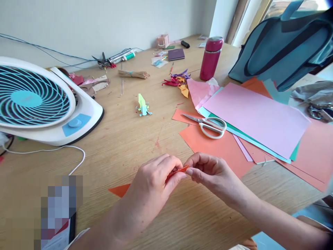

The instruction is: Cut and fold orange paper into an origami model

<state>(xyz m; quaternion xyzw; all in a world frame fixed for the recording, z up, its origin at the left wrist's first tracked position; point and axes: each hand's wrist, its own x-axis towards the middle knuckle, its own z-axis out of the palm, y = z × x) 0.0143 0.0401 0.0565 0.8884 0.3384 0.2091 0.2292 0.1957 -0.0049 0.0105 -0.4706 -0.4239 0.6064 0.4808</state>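
A small folded piece of orange paper (pixel 177 171) is held between my two hands above the table. My left hand (pixel 156 180) is wrapped round it, with thumb and fingers pinching it. The thumb and index finger of my right hand (pixel 210 171) close on its right tip. Beneath my left wrist, the pointed end of another orange piece (pixel 119 190) shows; the rest is hidden. White-handled scissors (pixel 212 127) lie on orange sheets (pixel 218 147) to the right. A small green and blue paper figure (pixel 143 106) stands farther back on the table.
A white fan (pixel 88 128) stands at the left, its cable trailing toward a blurred device (pixel 61 211). Pink sheets (pixel 257 118), a magenta bottle (pixel 211 59) and a teal bag (pixel 281 48) are at the right. Thin sticks (pixel 134 74) and coloured paper pieces (pixel 179 81) lie farther back.
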